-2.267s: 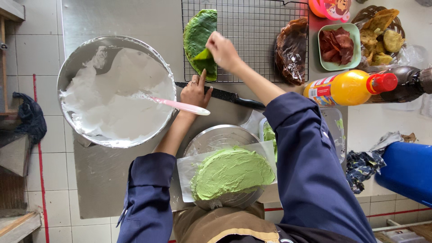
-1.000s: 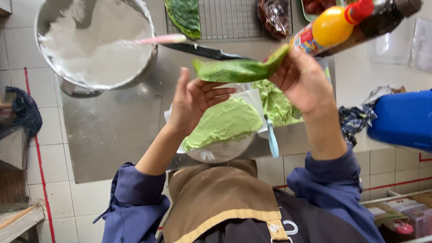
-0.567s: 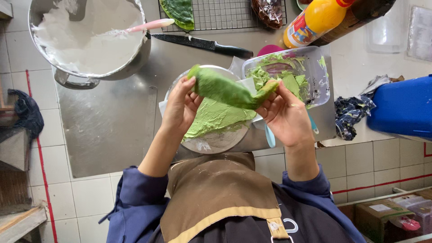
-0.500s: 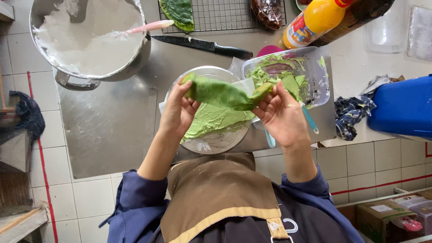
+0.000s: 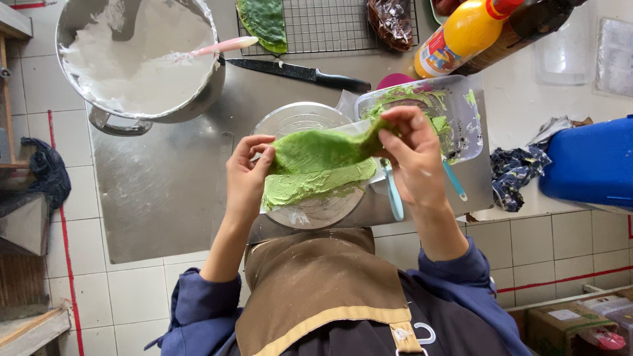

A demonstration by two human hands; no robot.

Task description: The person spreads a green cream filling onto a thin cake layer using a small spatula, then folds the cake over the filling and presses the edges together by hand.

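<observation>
I hold a thin green crepe [image 5: 324,149] stretched between both hands above a round metal turntable [image 5: 295,121]. My left hand [image 5: 247,178] pinches its left edge and my right hand [image 5: 410,161] pinches its right edge. Under it, on the turntable, lies a green crepe layer spread with green cream [image 5: 310,186]. The held crepe sags slightly in the middle and hides part of the layer below.
A big metal bowl of white cream [image 5: 135,56] with a pink spatula [image 5: 214,47] stands at the back left. A black knife [image 5: 297,72], a wire rack [image 5: 330,26] with another green crepe [image 5: 264,21], an orange bottle [image 5: 461,33], a cream-smeared plastic tub [image 5: 455,112] and a blue container [image 5: 587,165] surround the turntable.
I took a crepe from the wire rack, carried it down toward me and now hold it lower, spread over the cream-covered layer on the turntable.
</observation>
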